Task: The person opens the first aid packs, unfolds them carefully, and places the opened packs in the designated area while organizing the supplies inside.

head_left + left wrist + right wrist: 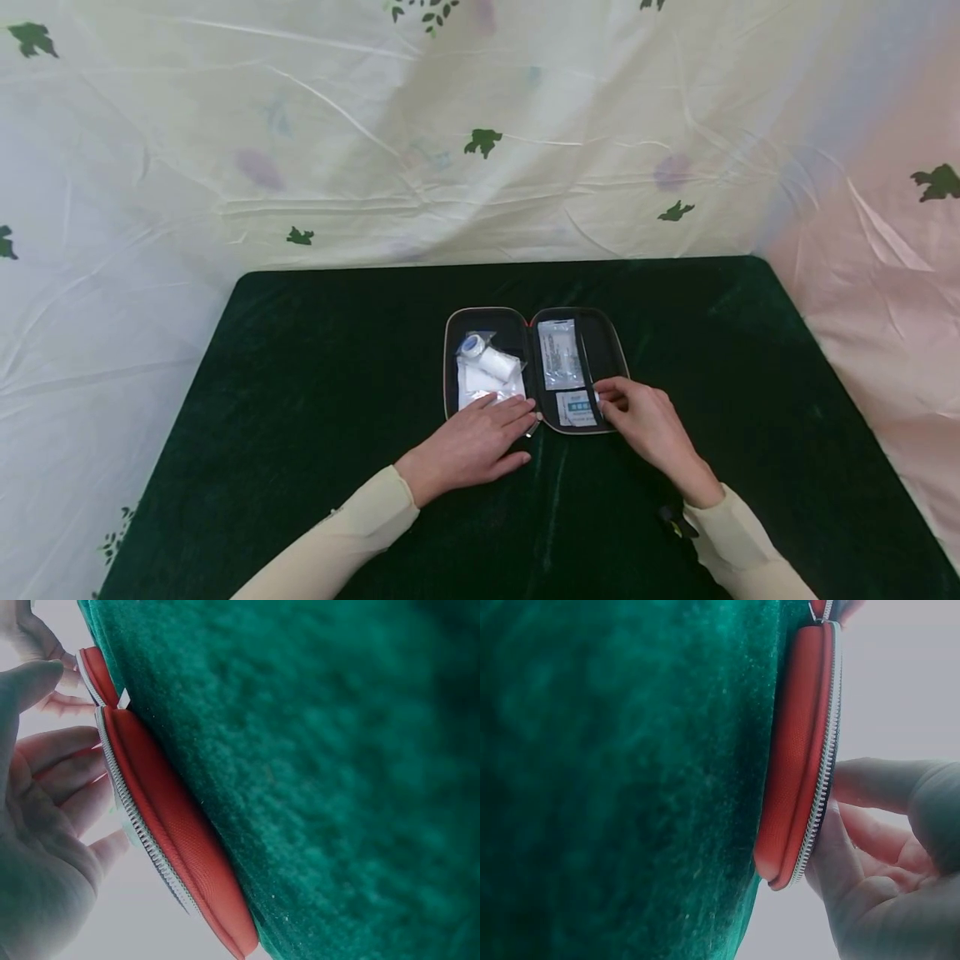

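Note:
An unzipped first-aid case (491,315) lies spread flat, red outside and black inside. My left hand (468,446) rests over the front edge of its left half with fingers extended. Under and beyond those fingers are a clear bag (468,383) and white rolls (497,364) of what looks like bandage. In the right half, a long clear-wrapped packet (560,354) sits behind a smaller white packet (575,408) with blue print. My right hand (645,421) has curled fingers and pinches the small packet's right edge, beside a dark strap (587,358).
The case stands on a table with a dark green velvet cover (337,358). A pale curtain (420,192) with leaf prints hangs behind and at both sides. A metal zipper pull (533,428) lies at the front between the case halves.

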Demonstrator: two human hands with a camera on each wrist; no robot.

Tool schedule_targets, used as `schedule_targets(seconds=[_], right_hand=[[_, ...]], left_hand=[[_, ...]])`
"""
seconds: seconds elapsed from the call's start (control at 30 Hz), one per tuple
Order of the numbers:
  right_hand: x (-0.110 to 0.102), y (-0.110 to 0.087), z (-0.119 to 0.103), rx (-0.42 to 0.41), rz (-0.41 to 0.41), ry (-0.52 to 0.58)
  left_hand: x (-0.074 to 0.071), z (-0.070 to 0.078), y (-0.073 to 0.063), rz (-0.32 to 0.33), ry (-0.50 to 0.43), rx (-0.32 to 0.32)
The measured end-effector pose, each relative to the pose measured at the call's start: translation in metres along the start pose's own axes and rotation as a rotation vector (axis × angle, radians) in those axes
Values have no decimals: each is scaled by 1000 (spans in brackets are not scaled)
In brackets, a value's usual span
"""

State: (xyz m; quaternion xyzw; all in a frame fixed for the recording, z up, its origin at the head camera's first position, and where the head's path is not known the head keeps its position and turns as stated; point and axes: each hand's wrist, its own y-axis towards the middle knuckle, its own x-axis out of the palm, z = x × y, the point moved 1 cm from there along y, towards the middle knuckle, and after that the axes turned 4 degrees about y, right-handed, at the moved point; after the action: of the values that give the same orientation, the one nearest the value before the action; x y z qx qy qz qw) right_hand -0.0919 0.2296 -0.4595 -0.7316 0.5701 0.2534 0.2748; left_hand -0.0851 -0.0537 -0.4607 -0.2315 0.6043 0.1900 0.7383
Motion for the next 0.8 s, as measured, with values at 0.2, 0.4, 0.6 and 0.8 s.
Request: schedule_targets(seconds=[0.2, 0.4, 0.6, 0.8], right_hand=[[1, 0, -1, -12, -2, -15], [2, 1, -2, 14, -33, -15], [4, 3, -3, 19, -56, 9], [4, 3, -5, 31, -51, 11]], left_hand=[[0, 0, 0, -4, 1, -4], [1, 0, -1, -7, -10, -4], [2, -1, -2, -15, -19, -7], [0, -1, -1, -12, -24, 2]])
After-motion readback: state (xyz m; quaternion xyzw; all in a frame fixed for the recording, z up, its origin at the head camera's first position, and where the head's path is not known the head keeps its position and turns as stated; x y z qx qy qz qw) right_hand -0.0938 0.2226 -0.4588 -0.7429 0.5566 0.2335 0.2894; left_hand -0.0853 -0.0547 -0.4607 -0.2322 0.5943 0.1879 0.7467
